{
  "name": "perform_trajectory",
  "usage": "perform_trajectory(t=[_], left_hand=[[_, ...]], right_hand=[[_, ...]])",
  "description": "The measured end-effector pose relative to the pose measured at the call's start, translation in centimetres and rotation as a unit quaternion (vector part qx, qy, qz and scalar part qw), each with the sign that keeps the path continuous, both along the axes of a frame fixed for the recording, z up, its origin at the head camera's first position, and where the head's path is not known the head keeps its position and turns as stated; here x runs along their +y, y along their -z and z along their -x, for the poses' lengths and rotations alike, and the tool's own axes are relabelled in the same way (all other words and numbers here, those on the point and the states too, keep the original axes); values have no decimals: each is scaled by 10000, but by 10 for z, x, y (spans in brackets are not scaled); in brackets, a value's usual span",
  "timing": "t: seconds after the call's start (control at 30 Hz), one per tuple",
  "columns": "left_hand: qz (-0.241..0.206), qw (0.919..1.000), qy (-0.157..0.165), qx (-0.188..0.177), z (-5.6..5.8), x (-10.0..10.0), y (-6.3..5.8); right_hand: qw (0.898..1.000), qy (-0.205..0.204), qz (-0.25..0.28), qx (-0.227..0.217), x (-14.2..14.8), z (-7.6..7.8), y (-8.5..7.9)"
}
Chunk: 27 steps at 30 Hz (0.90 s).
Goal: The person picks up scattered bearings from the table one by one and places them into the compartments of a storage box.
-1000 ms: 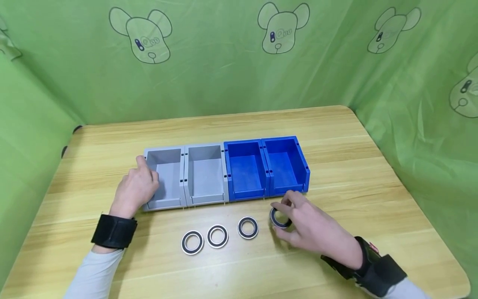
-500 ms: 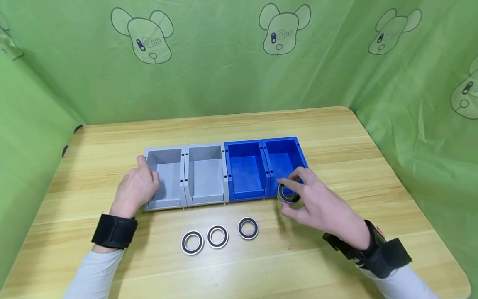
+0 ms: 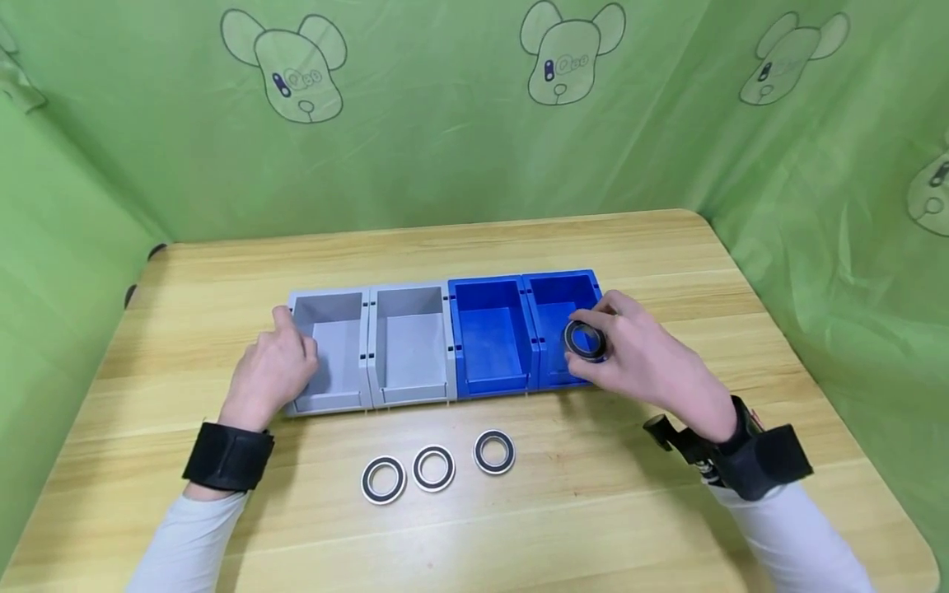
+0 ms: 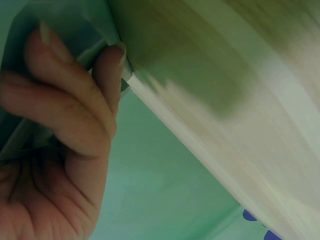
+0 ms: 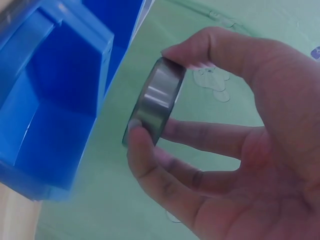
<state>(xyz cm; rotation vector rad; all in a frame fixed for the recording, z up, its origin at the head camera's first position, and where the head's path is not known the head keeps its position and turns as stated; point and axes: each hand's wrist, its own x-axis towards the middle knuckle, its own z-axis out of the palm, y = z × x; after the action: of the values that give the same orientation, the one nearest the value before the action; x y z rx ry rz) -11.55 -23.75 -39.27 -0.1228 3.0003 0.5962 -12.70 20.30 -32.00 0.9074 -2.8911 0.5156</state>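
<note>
My right hand (image 3: 652,356) pinches a ball bearing (image 5: 159,95) between thumb and fingers. In the head view this bearing is tilted and overlaps the right-hand blue bin (image 3: 559,290); its black seal faces up. The right wrist view shows its shiny outer rim, with the blue bin to the left. My left hand (image 3: 271,372) grips the left wall of the leftmost grey bin (image 3: 328,402), fingers bent over it. Three more bearings lie flat in front of the bins: a left one (image 3: 383,499), a middle one (image 3: 433,487) and a right one (image 3: 493,470).
Another grey bin (image 3: 411,394) and another blue bin (image 3: 493,385) stand side by side in the middle of the row. All bins sit on a wooden table (image 3: 460,543). Green cloth (image 3: 430,165) with bear drawings hangs behind and at both sides.
My right hand has lifted the bearing off the table and carried it forward and slightly right, over the right blue bin. The left hand stays on the grey bin.
</note>
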Motion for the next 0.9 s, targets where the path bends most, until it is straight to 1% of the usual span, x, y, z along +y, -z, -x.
perform_trajectory(t=[0.37, 0.63, 0.77, 0.9], left_hand=[[29, 10000, 25, -3, -1, -1, -1], [-10, 10000, 60, -47, -1, -1, -2], [-33, 9999, 82, -52, 0, 0, 0], [-52, 10000, 83, -12, 0, 0, 1]], right_hand=[[9997, 62, -101, -218, -5, 33, 11], [9962, 34, -417, -760, -15, 53, 18], [9936, 72, -608, -953, -17, 62, 25], [9905, 18, -826, -1101, -17, 69, 32]])
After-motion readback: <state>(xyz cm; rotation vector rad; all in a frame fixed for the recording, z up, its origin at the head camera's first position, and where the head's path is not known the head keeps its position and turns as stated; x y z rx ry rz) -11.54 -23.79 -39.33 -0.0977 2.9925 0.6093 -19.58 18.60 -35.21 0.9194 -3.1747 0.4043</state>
